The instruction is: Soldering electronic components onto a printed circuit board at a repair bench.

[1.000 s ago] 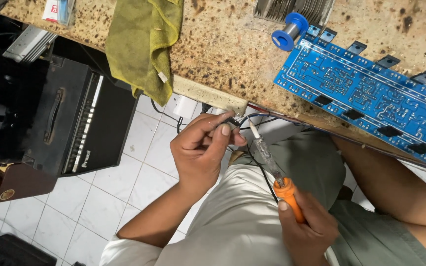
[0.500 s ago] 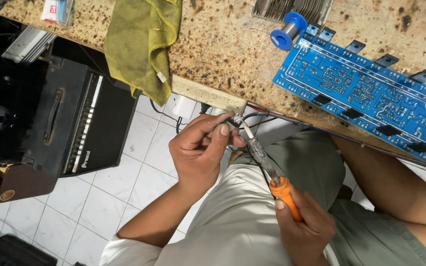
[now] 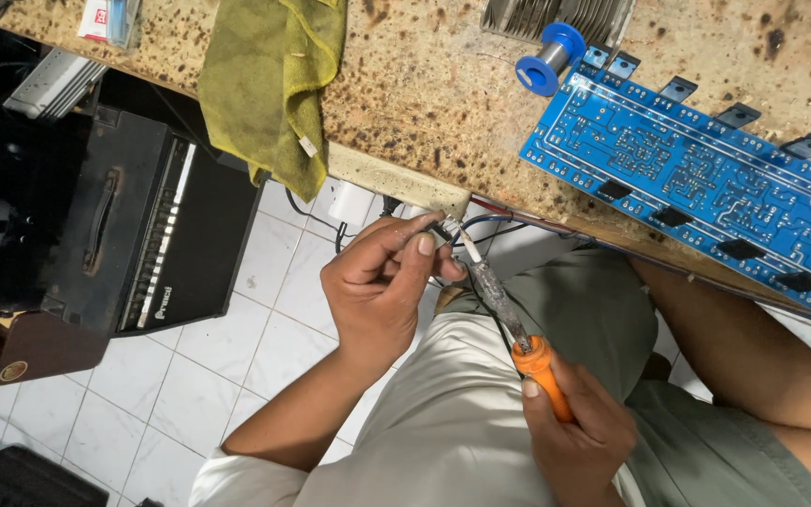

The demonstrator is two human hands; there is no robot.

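Soft, even light; sharp focus, faint shadows, no glare.

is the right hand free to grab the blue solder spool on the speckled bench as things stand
Probably not right away: the right hand is wrapped around the orange-handled soldering iron, whose tip sits at the wires pinched by the left hand. The blue solder spool itself lies uncovered.

From here I cannot make out what the left hand (image 3: 382, 296) pinches at the tip of the orange-handled soldering iron (image 3: 509, 324); it is too small and half covered by fingers. The long blue printed circuit board (image 3: 706, 178) runs off the right edge, and the grey finned metal heat sink (image 3: 556, 14) is cut by the top edge. The right hand (image 3: 579, 437) is partly clipped at the bottom.
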